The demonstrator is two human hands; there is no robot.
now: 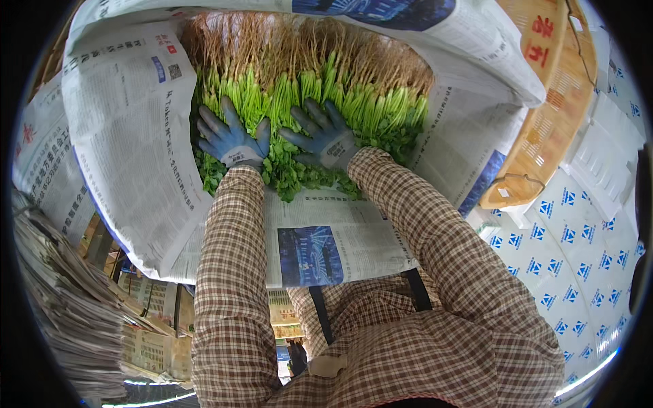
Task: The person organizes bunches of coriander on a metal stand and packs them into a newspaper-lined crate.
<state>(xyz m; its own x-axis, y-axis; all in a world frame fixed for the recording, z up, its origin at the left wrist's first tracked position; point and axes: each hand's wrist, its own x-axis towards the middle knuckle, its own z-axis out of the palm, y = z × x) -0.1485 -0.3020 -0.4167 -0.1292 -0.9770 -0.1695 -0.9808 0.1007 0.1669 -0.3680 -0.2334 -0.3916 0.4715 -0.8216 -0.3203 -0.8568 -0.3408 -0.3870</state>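
Note:
A dense layer of leafy green herbs (282, 170), with pale green stems and brown roots pointing away from me, fills a newspaper-lined container. My left hand (233, 139), in a blue-grey work glove, lies flat on the stems and leaves at the left, fingers spread. To its right my right hand (323, 136), gloved alike, presses palm down on the same herbs with its fingers apart. Newspaper sheets (146, 149) stand up around the herbs and fold over the container's edges. What lies beneath the top layer is hidden.
A tan plastic crate (537, 136) stands at the right, its rim bent by the lens. Stacked newspapers (64, 299) rise at the lower left, with more slatted crates (153, 350) beside them. On the far right is a white surface printed with blue marks (544, 251).

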